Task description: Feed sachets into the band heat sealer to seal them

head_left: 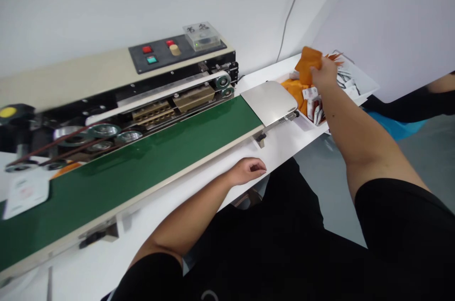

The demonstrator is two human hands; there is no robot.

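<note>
My right hand point(326, 73) reaches over the tray at the right, its fingers closed on a flat orange sachet point(308, 61). Below it, more orange sachets point(294, 90) and white printed sachets point(311, 104) lie in a white tray point(308, 123). My left hand point(245, 171) rests at the table's front edge, loosely curled with a gap between thumb and fingers and nothing visible in it. Nearest to it runs the green conveyor belt point(170, 154) of a band sealing machine. A white sachet point(26, 192) lies on the belt at far left, slightly blurred.
Behind the belt stands the sealer's housing point(64, 71) with buttons, exposed pulleys and a clear box point(202, 35) on top. A metal plate point(270, 102) extends the belt's right end. Another white tray point(366, 85) holds sachets. Another person's arm point(442, 84) shows at far right.
</note>
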